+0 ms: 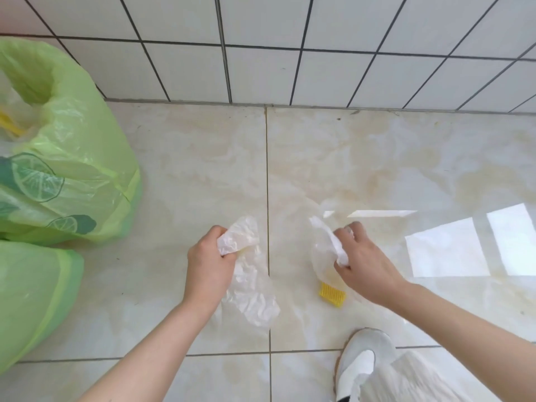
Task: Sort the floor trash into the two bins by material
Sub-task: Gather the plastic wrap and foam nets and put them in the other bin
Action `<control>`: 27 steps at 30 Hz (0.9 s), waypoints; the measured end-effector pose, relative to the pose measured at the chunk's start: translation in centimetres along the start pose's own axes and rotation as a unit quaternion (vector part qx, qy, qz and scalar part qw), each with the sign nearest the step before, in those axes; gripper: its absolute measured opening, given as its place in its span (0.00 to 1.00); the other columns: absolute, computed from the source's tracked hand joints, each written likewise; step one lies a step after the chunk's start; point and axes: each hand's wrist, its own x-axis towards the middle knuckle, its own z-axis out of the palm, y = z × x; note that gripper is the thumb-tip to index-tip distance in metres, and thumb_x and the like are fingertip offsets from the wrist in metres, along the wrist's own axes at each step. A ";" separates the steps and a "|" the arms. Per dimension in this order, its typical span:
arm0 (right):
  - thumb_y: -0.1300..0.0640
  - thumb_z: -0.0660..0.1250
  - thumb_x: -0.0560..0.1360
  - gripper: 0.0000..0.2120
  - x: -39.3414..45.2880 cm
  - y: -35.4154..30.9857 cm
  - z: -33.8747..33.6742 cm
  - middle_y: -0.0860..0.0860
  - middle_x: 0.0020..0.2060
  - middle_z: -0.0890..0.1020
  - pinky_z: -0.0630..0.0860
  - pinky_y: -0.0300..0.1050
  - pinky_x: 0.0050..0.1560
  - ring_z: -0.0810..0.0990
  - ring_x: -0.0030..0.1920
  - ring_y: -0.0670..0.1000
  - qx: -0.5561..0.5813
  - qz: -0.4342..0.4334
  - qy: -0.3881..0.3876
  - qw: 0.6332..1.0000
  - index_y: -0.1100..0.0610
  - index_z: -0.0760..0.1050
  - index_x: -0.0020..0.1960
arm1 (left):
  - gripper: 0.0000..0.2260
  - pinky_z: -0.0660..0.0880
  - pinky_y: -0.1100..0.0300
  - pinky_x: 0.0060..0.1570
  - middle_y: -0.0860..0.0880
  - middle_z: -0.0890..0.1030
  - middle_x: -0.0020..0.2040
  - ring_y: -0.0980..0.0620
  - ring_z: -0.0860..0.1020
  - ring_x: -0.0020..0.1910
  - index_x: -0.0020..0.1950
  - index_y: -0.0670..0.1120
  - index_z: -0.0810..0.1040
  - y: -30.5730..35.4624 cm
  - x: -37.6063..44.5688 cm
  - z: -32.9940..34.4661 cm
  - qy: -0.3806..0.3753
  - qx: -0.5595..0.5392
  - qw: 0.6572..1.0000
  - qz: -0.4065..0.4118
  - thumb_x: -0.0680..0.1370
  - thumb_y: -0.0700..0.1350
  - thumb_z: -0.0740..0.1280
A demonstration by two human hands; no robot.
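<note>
My left hand (208,266) is closed on a crumpled clear plastic bag (249,285) that hangs down toward the floor tiles. My right hand (362,265) grips a second piece of thin white plastic film (327,242), bunched between thumb and fingers. A small yellow ribbed plastic piece (332,293) lies on the floor just below my right hand. Two bins lined with green bags stand at the left: the upper bin (87,175) with a lemon print, and the lower bin (32,300) at the frame's edge.
A white tiled wall (290,53) rises behind the floor. My white shoe (359,364) and a pale trouser leg (420,381) are at the bottom right. Bright window reflections fall on the glossy floor (449,250) at the right.
</note>
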 end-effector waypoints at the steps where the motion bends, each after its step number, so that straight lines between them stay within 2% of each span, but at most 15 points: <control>1: 0.59 0.62 0.71 0.15 -0.6 0.4 1.1 0.51 0.50 0.64 0.74 0.46 0.48 0.75 0.49 0.58 -0.009 0.001 -0.028 1.000 0.56 0.66 0.57 | 0.07 0.64 0.71 0.27 0.52 0.74 0.32 0.52 0.71 0.32 0.42 0.48 0.72 -0.2 -0.2 -0.1 -0.004 0.000 1.000 -0.005 0.72 0.36 0.65; 3: 0.52 0.63 0.73 0.19 -1.3 0.8 2.6 0.53 0.54 0.64 0.71 0.45 0.56 0.72 0.55 0.59 -0.007 0.017 -0.067 0.998 0.56 0.64 0.61 | 0.08 0.66 0.70 0.27 0.53 0.74 0.31 0.55 0.71 0.30 0.41 0.49 0.72 -0.2 -0.7 -0.2 -0.011 -0.008 1.000 -0.007 0.72 0.36 0.66; 5: 0.41 0.63 0.73 0.27 -1.7 0.7 3.4 0.54 0.58 0.63 0.70 0.45 0.59 0.69 0.57 0.58 -0.014 0.032 -0.079 0.996 0.55 0.62 0.65 | 0.08 0.66 0.70 0.27 0.53 0.74 0.31 0.56 0.71 0.29 0.39 0.49 0.72 -0.2 -1.0 -0.4 -0.019 -0.012 1.000 -0.010 0.73 0.37 0.66; 8: 0.33 0.63 0.69 0.37 -2.0 0.0 3.6 0.52 0.62 0.59 0.72 0.47 0.58 0.66 0.58 0.56 -0.030 0.035 -0.077 0.996 0.50 0.55 0.70 | 0.10 0.65 0.68 0.26 0.53 0.74 0.31 0.54 0.71 0.30 0.37 0.51 0.71 -0.5 -1.1 -0.7 -0.029 -0.023 0.999 -0.021 0.73 0.39 0.68; 11: 0.30 0.60 0.68 0.39 -2.0 -0.6 3.7 0.52 0.62 0.58 0.74 0.48 0.54 0.64 0.55 0.55 -0.063 0.023 -0.084 0.994 0.47 0.53 0.71 | 0.07 0.68 0.64 0.29 0.52 0.76 0.33 0.50 0.73 0.33 0.40 0.49 0.73 -0.5 -1.2 -1.1 -0.044 -0.041 0.998 -0.036 0.72 0.44 0.71; 15: 0.34 0.63 0.69 0.36 -2.1 -0.9 4.3 0.53 0.59 0.60 0.73 0.47 0.55 0.61 0.50 0.54 -0.099 0.028 -0.087 0.991 0.49 0.55 0.69 | 0.08 0.69 0.69 0.30 0.53 0.79 0.41 0.57 0.76 0.37 0.45 0.51 0.74 -1.0 -1.6 -1.8 -0.064 -0.063 0.994 -0.057 0.71 0.43 0.71; 18: 0.40 0.66 0.68 0.32 -2.0 -0.9 4.6 0.54 0.55 0.65 0.67 0.47 0.56 0.64 0.48 0.56 -0.114 0.029 -0.070 0.991 0.52 0.61 0.67 | 0.12 0.69 0.66 0.37 0.53 0.79 0.47 0.54 0.77 0.44 0.49 0.52 0.74 -1.9 -1.7 -2.2 -0.078 -0.065 0.993 -0.063 0.69 0.42 0.71; 20: 0.48 0.72 0.62 0.29 -1.9 -1.0 4.9 0.53 0.49 0.69 0.71 0.49 0.48 0.69 0.44 0.58 -0.156 -0.001 -0.048 0.987 0.56 0.67 0.60 | 0.15 0.71 0.62 0.41 0.54 0.79 0.50 0.53 0.78 0.48 0.52 0.52 0.73 -2.4 -1.7 -2.5 -0.077 -0.068 0.993 -0.065 0.68 0.42 0.71; 22: 0.59 0.75 0.55 0.27 -1.8 -0.8 5.6 0.53 0.42 0.71 0.71 0.50 0.35 0.71 0.37 0.59 -0.190 -0.025 -0.015 0.981 0.59 0.70 0.51 | 0.18 0.72 0.60 0.45 0.53 0.78 0.52 0.51 0.77 0.51 0.54 0.52 0.72 -2.7 -1.7 -2.9 -0.071 -0.074 0.993 -0.065 0.67 0.41 0.71; 24: 0.64 0.74 0.57 0.26 -1.6 -0.7 5.9 0.54 0.43 0.71 0.69 0.48 0.34 0.68 0.36 0.57 -0.179 -0.008 -0.018 0.984 0.57 0.68 0.52 | 0.21 0.74 0.56 0.49 0.52 0.77 0.55 0.49 0.76 0.54 0.57 0.51 0.71 -3.0 -1.6 -3.3 -0.057 -0.078 0.993 -0.063 0.67 0.40 0.71; 27: 0.64 0.68 0.68 0.22 -1.0 -0.7 5.5 0.55 0.49 0.68 0.67 0.46 0.42 0.66 0.41 0.56 -0.111 0.063 -0.033 0.991 0.55 0.67 0.59 | 0.23 0.75 0.50 0.54 0.50 0.76 0.58 0.46 0.75 0.57 0.62 0.51 0.69 -3.4 -1.4 -4.5 -0.035 -0.086 0.993 -0.074 0.68 0.38 0.69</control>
